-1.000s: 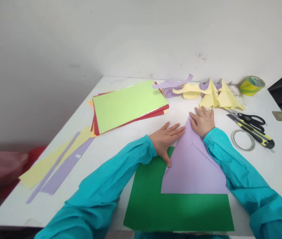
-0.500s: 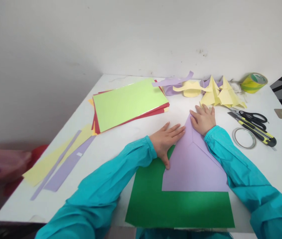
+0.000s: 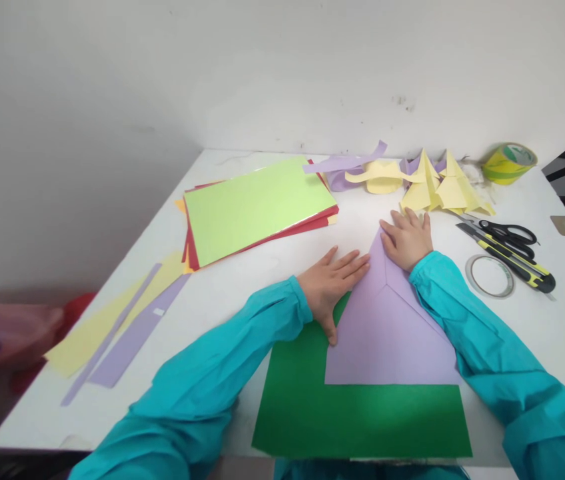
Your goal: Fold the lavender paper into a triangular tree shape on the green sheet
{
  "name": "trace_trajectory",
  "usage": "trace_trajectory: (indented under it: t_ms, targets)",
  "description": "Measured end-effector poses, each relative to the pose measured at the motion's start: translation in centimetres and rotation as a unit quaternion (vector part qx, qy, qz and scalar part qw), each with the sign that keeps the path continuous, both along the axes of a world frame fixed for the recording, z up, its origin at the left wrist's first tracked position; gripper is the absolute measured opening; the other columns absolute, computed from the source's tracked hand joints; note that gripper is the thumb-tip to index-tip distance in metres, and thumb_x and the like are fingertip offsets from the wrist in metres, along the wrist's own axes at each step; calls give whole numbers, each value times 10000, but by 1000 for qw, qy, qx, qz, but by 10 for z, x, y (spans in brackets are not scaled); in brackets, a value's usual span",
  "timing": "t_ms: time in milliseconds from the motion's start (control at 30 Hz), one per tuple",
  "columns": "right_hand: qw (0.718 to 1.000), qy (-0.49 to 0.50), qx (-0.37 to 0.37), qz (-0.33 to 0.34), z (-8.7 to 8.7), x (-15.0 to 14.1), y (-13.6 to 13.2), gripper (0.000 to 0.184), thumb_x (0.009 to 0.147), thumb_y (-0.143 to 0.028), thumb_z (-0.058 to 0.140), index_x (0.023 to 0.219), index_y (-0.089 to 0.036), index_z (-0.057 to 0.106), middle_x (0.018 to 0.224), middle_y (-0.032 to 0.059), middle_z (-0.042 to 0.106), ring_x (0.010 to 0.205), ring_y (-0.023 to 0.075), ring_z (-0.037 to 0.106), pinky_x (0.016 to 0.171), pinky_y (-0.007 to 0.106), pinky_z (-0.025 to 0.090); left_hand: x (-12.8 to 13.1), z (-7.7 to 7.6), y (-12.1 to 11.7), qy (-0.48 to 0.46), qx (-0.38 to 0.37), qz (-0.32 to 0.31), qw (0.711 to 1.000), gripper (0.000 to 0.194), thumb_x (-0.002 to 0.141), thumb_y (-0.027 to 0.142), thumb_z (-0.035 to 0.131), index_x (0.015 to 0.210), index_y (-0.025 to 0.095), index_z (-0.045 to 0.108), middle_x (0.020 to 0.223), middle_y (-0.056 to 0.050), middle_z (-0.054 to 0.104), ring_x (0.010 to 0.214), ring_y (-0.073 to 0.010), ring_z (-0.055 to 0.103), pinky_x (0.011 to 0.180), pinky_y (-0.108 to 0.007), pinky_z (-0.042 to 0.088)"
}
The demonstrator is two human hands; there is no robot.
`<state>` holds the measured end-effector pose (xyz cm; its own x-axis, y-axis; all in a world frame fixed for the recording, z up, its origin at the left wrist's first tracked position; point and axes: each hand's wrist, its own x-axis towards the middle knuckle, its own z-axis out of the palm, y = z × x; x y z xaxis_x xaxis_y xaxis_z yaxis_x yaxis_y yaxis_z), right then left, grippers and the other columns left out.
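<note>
Looking down from the head cam, only view here: got a folded purple sheet (image 3: 387, 340) right of centre on the white table (image 3: 202, 307), pointed end towards the wall (image 3: 282, 73), broad end overlapping a green sheet (image 3: 362, 423). Seems held down rather than pinched. Got the left hand (image 3: 326, 291) laid out with fingers fanned wide, clutching nothing, fingertips by the slanted left edge and thumb at that same edge lower down, probably to stop any sideways slipping. Got the right hand (image 3: 407, 241) over the pointed tip, fingers a bit apart, not wrapped around anything, likely to keep the creased layers flat. Can't tell the pressure. Lying off to the right, seemingly for easy reach: scissors (image 3: 493, 230), a utility knife (image 3: 527, 269) and a roll of tape (image 3: 472, 277). Set further back, presumably clear of both arms: folded yellow pieces (image 3: 455, 190) and a stack of coloured paper (image 3: 257, 210).
</note>
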<state>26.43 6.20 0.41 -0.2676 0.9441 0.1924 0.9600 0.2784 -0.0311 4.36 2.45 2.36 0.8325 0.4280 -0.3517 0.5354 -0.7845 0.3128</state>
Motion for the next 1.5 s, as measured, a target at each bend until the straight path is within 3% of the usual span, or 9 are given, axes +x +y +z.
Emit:
trace_trajectory:
  t_ms: [500, 700, 767, 867, 967, 1033, 1200, 1333, 1500]
  targets:
    - [1000, 8, -9, -1, 1, 0, 0, 432, 918, -390, 350, 1271, -279, 573, 1414, 81, 466, 1340, 372, 294, 1050, 662, 162, 0, 1, -9, 19, 28, -7, 999, 1459, 378, 696, 741, 1486, 43, 52, 1540, -246, -13, 1419, -427, -8, 1084, -606, -126]
    - [1000, 5, -12, 1, 0, -1, -1, 433, 923, -390, 347, 1283, -277, 561, 1423, 81, 455, 1343, 370, 288, 1049, 666, 161, 1, 6, -9, 18, 34, -5, 999, 1413, 397, 728, 725, 1481, 55, 118, 1539, -255, 38, 1414, -440, 36, 1070, -649, -98]
    - [1000, 5, -12, 3, 0, -1, -1, 435, 925, -391, 346, 1288, -276, 555, 1425, 83, 451, 1345, 370, 283, 1048, 670, 161, 1, 12, -6, 12, 43, 1, 999, 1320, 456, 733, 710, 1467, 56, 198, 1534, -250, 118, 1408, -444, 82, 1065, -677, -48]
    - [1000, 6, -14, 2, 1, -1, -1, 433, 925, -383, 348, 1288, -272, 556, 1420, 86, 457, 1344, 369, 287, 1050, 670, 162, 5, 16, 3, -12, 88, 7, 996, 1008, 647, 678, 664, 1408, 91, 360, 1507, -210, 268, 1402, -421, 158, 1072, -690, 19]
    - [1000, 13, -18, 3, 1, -1, -2, 429, 921, -376, 354, 1280, -266, 563, 1415, 90, 464, 1346, 366, 289, 1053, 665, 162, 14, 9, 13, -48, 161, 40, 985, 620, 876, 506, 531, 1344, 106, 455, 1479, -167, 354, 1396, -350, 244, 1107, -651, 72]
    - [1000, 17, -22, 2, 1, -2, -1, 431, 920, -378, 355, 1282, -266, 561, 1420, 92, 458, 1350, 367, 282, 1054, 664, 157, 23, 2, 18, -69, 207, 66, 974, 457, 947, 371, 446, 1316, 104, 487, 1468, -148, 380, 1395, -322, 263, 1123, -627, 108]
    - [999, 28, -20, -5, 0, -2, 1, 434, 908, -378, 373, 1285, -257, 551, 1426, 82, 455, 1356, 356, 275, 1064, 658, 138, 44, -12, 32, -93, 255, 110, 956, 385, 957, 242, 400, 1299, 100, 507, 1422, -140, 450, 1367, -307, 328, 1127, -617, 159]
    - [999, 45, -23, -19, 0, -1, 3, 491, 875, -373, 420, 1315, -173, 505, 1415, 103, 467, 1350, 345, 288, 1079, 642, 150, 53, -15, 43, -102, 258, 145, 950, 393, 967, 254, 366, 1292, 91, 515, 1402, -155, 468, 1348, -316, 351, 1118, -620, 181]
    - [999, 44, -16, -16, -1, -2, 3, 451, 876, -376, 414, 1257, -177, 552, 1408, 109, 474, 1350, 349, 287, 1078, 643, 144, 61, -20, 53, -116, 276, 208, 931, 395, 965, 274, 360, 1288, 127, 532, 1438, -172, 413, 1362, -372, 301, 1079, -663, 192]
